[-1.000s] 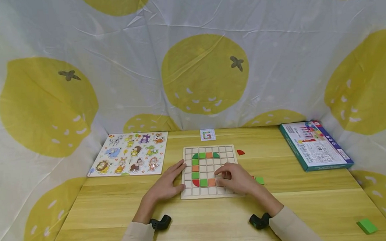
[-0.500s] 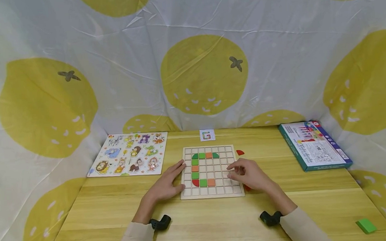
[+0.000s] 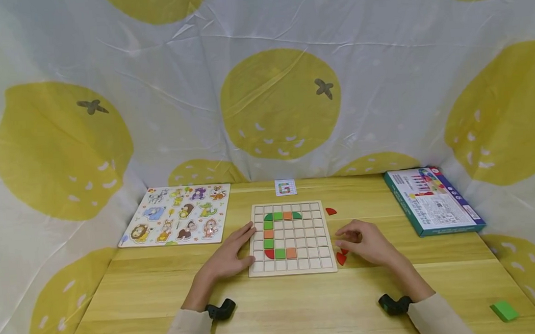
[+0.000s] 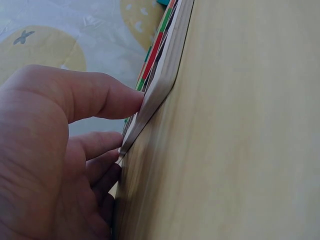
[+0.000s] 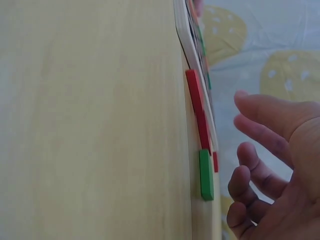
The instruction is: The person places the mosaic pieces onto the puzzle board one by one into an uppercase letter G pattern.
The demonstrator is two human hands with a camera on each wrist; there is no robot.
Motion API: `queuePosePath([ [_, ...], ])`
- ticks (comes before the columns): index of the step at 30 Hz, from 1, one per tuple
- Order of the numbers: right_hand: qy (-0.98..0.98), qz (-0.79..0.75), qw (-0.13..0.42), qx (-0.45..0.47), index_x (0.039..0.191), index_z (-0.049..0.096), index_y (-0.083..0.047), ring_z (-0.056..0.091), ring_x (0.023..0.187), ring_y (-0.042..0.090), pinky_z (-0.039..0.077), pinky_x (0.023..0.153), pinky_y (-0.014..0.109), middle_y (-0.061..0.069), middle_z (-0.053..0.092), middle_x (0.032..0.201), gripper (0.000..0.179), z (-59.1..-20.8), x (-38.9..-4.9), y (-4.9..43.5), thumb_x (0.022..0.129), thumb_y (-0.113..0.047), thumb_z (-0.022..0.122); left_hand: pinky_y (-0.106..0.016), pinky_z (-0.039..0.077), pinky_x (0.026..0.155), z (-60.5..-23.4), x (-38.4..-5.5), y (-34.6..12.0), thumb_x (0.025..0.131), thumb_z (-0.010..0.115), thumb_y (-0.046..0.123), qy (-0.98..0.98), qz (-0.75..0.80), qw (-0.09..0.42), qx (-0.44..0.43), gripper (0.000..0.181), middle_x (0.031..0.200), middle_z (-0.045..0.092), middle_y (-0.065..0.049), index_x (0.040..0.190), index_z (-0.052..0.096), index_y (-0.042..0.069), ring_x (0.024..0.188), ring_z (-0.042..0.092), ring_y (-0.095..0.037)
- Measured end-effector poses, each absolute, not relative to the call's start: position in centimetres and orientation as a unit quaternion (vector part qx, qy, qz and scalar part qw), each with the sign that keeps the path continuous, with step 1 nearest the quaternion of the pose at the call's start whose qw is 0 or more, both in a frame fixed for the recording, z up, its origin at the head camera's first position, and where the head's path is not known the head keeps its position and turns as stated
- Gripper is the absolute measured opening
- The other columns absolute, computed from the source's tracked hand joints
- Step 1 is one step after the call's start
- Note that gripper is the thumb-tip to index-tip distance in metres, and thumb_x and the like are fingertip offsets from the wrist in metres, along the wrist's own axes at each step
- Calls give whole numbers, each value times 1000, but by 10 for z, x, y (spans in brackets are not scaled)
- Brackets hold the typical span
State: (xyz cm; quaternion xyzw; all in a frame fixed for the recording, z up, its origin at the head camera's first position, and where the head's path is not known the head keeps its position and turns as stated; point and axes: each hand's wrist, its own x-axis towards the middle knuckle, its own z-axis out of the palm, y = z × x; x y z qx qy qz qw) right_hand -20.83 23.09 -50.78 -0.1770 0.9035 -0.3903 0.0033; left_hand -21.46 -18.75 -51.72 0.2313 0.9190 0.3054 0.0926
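Observation:
A wooden grid board [image 3: 300, 234] lies in the middle of the table. Green, orange and red pieces on it form a C-like outline, with an orange square [image 3: 291, 253] at its lower end. My left hand [image 3: 229, 253] rests along the board's left side, thumb [image 4: 120, 97] at the edge and fingers extended. Off the board's right side, my right hand [image 3: 366, 241] hovers with loosely bent fingers and nothing between them. Red quarter-round pieces [image 3: 341, 258] lie below its fingertips. A green piece [image 5: 206, 175] beside them is hidden by the hand in the head view.
Behind the board lies a small pattern card [image 3: 286, 187]. An animal puzzle [image 3: 174, 216] lies at left, a flat box [image 3: 435, 202] at right. Another red quarter-round [image 3: 331, 211] is near the board's upper right corner; a green block [image 3: 504, 311] lies at front right.
My right hand has moved right, off the board to above the loose pieces, uncovering the board's lower right cells. My left hand stays in place.

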Motion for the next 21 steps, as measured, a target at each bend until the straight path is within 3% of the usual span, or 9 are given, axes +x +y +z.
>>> queuePosePath([
  [11,899,-385,47,-204,111,77,-19,55,83,16,47,72,25,-4,65,93,24,-516,-204,251,87,-17,82,-57,28,124,-519,-215,-188,91,64,26,919,305,87,232,79,173,20,-1,163,33,13,159,20,-31],
  [21,900,-376,59,-214,112,77,-23,53,86,13,45,74,24,-7,64,99,24,-522,-207,255,88,-22,82,-57,27,125,-517,-214,-187,91,64,26,920,306,88,230,79,173,20,-1,163,33,13,159,20,-32],
])
